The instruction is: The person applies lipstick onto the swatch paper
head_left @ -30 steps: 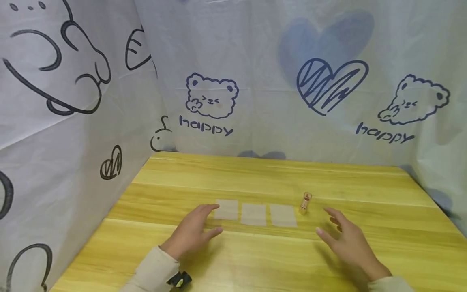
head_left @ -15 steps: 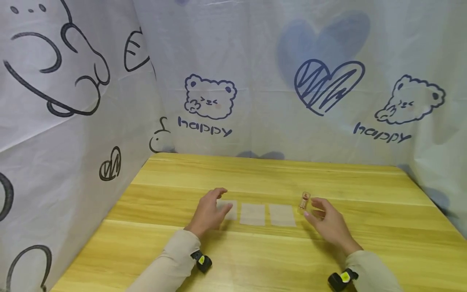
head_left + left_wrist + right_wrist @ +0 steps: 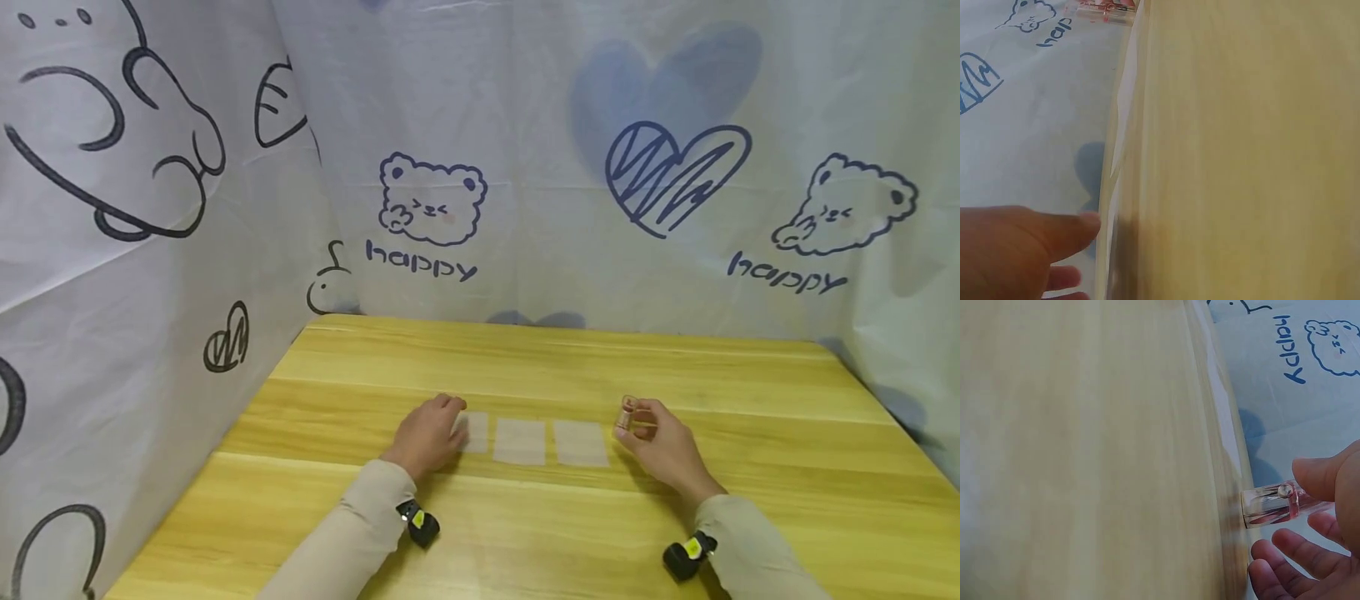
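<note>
My right hand (image 3: pixel 670 450) pinches a small clear tube (image 3: pixel 626 414) with reddish parts, between thumb and fingers. It stands upright on the table, right of the paper row. In the right wrist view the tube (image 3: pixel 1269 505) shows a clear end and a pinkish band, with the thumb (image 3: pixel 1316 478) against it. Over the left paper square (image 3: pixel 474 433) lies my left hand (image 3: pixel 426 435), its fingers loosely bent and covering that square's left part; nothing shows in its grasp. A middle paper square (image 3: pixel 520 442) and a right paper square (image 3: pixel 581 443) lie flat in line.
The wooden table (image 3: pixel 495 533) runs back to a white cloth wall (image 3: pixel 540 242) printed with bears and hearts. Another cloth wall (image 3: pixel 247 208) closes the left side. Black wrist cameras (image 3: pixel 422 527) sit on both sleeves.
Both hands have moved inward and forward over the table. The right hand has come from beside the tube to pinch it. The left hand has settled over the left paper square.
</note>
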A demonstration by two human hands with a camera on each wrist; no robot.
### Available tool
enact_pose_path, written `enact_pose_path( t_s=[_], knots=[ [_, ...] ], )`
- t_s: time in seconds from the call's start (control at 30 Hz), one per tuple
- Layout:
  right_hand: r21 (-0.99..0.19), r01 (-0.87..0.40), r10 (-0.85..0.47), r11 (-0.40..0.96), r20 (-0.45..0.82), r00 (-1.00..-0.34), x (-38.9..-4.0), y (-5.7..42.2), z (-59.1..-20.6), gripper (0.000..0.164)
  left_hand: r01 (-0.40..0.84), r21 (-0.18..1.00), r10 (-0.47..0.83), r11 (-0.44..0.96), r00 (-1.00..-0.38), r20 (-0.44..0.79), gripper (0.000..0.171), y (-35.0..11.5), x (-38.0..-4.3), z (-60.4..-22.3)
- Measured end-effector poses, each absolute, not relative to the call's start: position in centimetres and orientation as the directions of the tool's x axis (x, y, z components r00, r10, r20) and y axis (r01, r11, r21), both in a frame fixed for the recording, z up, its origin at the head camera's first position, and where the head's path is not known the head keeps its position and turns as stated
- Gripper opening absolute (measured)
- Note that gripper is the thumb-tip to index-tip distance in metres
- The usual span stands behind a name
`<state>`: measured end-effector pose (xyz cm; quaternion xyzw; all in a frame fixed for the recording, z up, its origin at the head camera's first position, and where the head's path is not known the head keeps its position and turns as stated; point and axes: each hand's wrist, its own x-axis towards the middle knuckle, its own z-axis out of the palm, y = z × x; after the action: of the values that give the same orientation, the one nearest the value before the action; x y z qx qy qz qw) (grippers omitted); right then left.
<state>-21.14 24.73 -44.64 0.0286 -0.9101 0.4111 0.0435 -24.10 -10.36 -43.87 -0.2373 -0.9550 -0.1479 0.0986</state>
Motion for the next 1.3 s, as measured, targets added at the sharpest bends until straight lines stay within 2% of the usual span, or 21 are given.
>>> enact_pose_path(
  t_s=[0.13,0.23,0.47,1.3],
  knots=[
    [-0.737,-0.106,-0.022,0.667,0.124,-0.992,-21.4,24.7,-44.7,0.047,0.425,0.267,0.407,0.865,-0.905,0.121,0.034,-10.3,-24.1,-43.7],
    [-0.720,-0.115,-0.022,0.684,0.137,-0.990,-21.7,24.7,-44.9,0.044,0.409,0.279,0.405,0.869,-0.911,0.076,0.033,-10.3,-24.3,-43.6],
    [-0.690,-0.135,-0.037,0.711,0.156,-0.987,-22.1,24.8,-45.0,0.038,0.435,0.295,0.443,0.851,-0.896,0.045,0.021,-10.3,-24.6,-43.3],
    [-0.663,-0.171,-0.062,0.729,0.184,-0.981,-22.1,24.6,-44.2,0.029,0.425,0.287,0.446,0.859,-0.895,-0.010,0.024,-10.2,-24.5,-42.7]
  ],
)
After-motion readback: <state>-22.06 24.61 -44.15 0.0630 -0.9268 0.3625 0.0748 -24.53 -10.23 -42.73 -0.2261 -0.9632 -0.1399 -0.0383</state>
